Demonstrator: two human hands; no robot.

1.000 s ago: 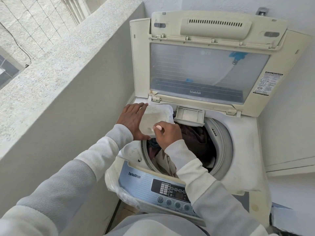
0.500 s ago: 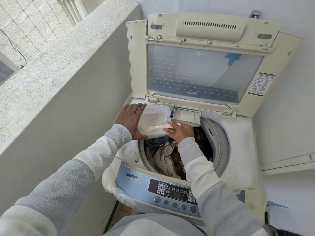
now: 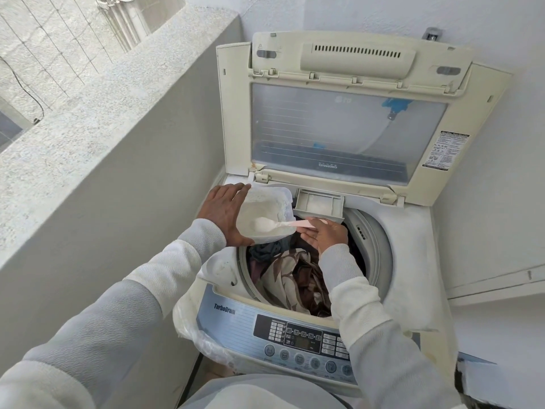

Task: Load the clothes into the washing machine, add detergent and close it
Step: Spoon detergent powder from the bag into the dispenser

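Detergent powder fills the pale tub that we hold tilted over the back left edge of the washing machine. Our left hand cups the tub's left side, its grip wrapped around the wall with the fingers spread along it and the thumb under the lower edge. Our right hand pinches the pink handle of a scoop, whose white bowl lies heaped in the powder inside the tub. Just behind that hand the small detergent drawer stands pulled out at the rear rim of the opening, with some white powder showing in it.

Clothes already lie in the drum: a cream and brown patterned piece on top, a dark grey item at the left, dark brown cloth further back. The lid stands upright, folded back against the wall, its clear window facing us. Nearest us runs the blue control panel with its row of round buttons. A grey parapet wall rises close along the machine's left side.
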